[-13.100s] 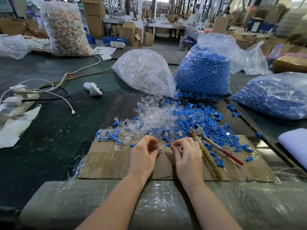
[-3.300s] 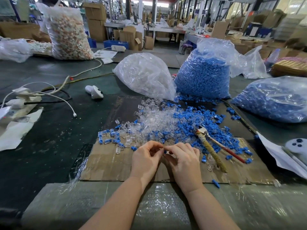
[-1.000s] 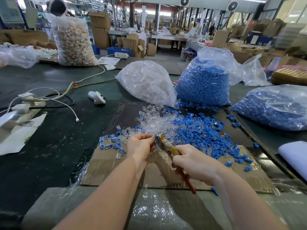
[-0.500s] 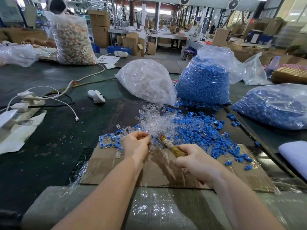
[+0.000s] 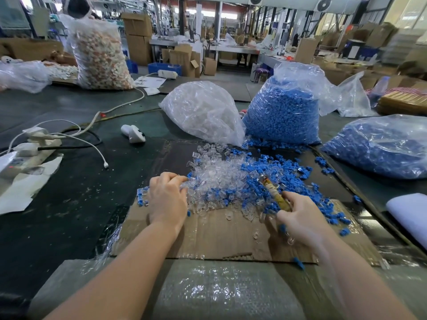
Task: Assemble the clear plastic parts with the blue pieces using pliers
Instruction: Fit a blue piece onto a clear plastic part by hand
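A heap of clear plastic parts [image 5: 219,179] lies on a flattened cardboard sheet [image 5: 221,239], with loose blue pieces [image 5: 288,174] spread to its right. My left hand [image 5: 167,199] rests at the left edge of the clear heap, fingers curled down into the parts; what it holds is hidden. My right hand [image 5: 302,218] grips the yellow-wrapped handle of the pliers [image 5: 272,192], whose jaws point up and left into the blue pieces. Several assembled blue-and-clear parts [image 5: 142,197] lie left of my left hand.
Behind the heap stand a bag of clear parts [image 5: 203,112] and a bag of blue pieces [image 5: 284,112]; another blue bag [image 5: 381,144] lies at right. A white handheld device [image 5: 134,133], a power strip with cables [image 5: 34,144] and paper lie at left. Bubble wrap [image 5: 219,292] covers the near edge.
My right hand has carried the pliers to the right, away from my left hand, so the jaws now lie over the blue pieces. My left hand has dropped onto the clear heap's left edge.
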Available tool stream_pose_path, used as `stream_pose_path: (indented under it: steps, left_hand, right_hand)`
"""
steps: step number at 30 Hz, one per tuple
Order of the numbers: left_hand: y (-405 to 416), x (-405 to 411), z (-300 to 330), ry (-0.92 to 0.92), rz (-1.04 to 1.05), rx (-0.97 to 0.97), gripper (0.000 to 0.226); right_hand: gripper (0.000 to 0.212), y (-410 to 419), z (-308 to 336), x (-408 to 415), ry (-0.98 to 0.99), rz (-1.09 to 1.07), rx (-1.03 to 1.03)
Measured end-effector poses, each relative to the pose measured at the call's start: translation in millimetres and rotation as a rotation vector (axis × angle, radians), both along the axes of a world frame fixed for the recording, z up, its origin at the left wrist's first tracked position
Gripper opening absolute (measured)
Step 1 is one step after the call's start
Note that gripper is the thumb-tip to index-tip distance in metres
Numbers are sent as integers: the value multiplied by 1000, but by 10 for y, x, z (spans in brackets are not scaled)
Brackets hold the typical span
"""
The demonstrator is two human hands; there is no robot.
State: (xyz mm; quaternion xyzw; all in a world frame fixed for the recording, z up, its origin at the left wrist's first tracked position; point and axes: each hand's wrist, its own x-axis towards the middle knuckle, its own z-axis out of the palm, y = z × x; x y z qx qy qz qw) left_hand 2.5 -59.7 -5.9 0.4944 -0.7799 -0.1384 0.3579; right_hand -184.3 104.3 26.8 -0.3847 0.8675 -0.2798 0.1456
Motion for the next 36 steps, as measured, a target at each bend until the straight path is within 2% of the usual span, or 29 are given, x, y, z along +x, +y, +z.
stream_pose_path:
  steps: [2, 5, 11, 16, 19, 23, 29, 33, 34, 36]
  left_hand:
    - [143, -92, 11, 41, -124, 5, 23]
    - [407, -255, 9, 60, -377, 82, 20]
    - [922, -594, -90, -143, -768, 93, 27]
    - [1195, -786, -120, -382, -947, -51, 33]
    - [1251, -830, -135, -429, -937, -102, 31]
    - [1255, -839, -148, -374, -912, -75, 27]
    - [959, -677, -190, -61, -575, 217, 26]
    - [756, -567, -159, 69, -471, 337, 22]
    - [723, -550, -159, 108, -454, 354, 20]
    - [684, -530, -151, 176, -423, 390, 17]
  right_hand:
    - [60, 15, -43, -90, 92, -47, 49]
    - [61, 40, -99, -191, 189, -98, 84]
    - [62, 63, -168, -273, 227, -142, 105]
    - [63, 52, -198, -278, 253, -137, 115]
    - [64, 41, -217, -282, 263, -133, 114]
    - [63, 40, -253, -290, 298, -130, 119]
    - [63, 75, -355, -278, 413, -136, 158]
    - [61, 79, -355, -209, 477, -153, 203]
    - [58, 74, -341, -165, 535, -146, 194]
    - [45, 39, -298, -51, 637, -68, 46]
